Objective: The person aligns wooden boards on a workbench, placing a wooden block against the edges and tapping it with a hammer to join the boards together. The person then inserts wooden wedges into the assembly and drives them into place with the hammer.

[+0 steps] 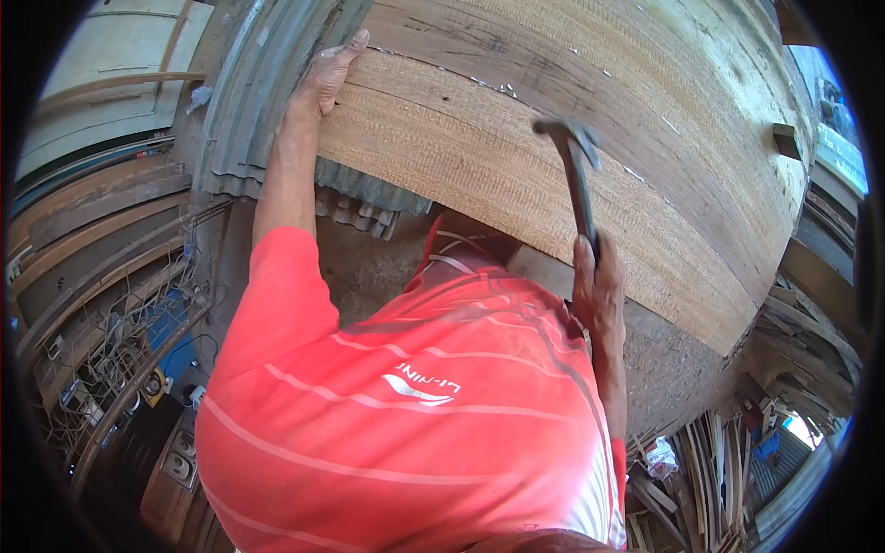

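Observation:
My right hand (pixel 601 281) is closed round the handle of a claw hammer (pixel 576 170), whose dark metal head hangs over a wide wooden panel (pixel 516 138). Whether the head touches the wood, I cannot tell. The panel is made of boards laid edge to edge, with whitish bits along the seams. At its left end, my left hand (pixel 327 76) grips the panel's edge, the thumb lying along the top and the other fingers mostly hidden.
Grey corrugated sheets (pixel 263 120) lie under and beside the panel's left end. A small dark wood block (pixel 786 141) sits near its far right edge. Stacked timber strips (pixel 705 479) stand at lower right. Shelves with tangled wires (pixel 111 341) and a blue container (pixel 171 332) are at left.

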A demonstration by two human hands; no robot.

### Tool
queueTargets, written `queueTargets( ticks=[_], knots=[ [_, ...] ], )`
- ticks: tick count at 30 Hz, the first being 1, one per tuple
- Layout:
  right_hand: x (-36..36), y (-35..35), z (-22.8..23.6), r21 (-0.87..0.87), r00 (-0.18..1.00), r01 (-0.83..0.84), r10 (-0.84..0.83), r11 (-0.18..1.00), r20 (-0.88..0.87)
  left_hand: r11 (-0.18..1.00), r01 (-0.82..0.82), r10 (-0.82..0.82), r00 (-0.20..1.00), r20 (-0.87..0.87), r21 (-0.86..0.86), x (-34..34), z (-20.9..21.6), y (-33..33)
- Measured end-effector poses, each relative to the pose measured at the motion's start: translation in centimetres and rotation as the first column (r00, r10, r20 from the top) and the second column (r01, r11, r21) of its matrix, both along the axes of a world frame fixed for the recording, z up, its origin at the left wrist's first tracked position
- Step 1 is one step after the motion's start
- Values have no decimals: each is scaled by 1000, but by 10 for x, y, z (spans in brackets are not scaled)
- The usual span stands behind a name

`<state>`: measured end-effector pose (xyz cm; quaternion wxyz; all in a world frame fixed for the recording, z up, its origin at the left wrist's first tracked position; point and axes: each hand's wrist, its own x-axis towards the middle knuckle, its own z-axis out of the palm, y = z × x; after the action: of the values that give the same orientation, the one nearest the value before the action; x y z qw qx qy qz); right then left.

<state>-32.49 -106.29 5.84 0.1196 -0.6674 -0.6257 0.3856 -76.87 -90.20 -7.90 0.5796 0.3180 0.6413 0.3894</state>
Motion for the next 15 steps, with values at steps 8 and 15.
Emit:
queueTargets(
  ticks=[8, 15],
  knots=[
    [-87, 92, -18, 145, 958, -277, 261, 950, 121, 986, 117, -119, 993, -10, -122, -10, -10, 17],
    [-85, 82, -22, 223, 970, -235, 242, 946, -3, 987, 83, -70, 993, 96, -139, -6, 4, 4]
  ],
)
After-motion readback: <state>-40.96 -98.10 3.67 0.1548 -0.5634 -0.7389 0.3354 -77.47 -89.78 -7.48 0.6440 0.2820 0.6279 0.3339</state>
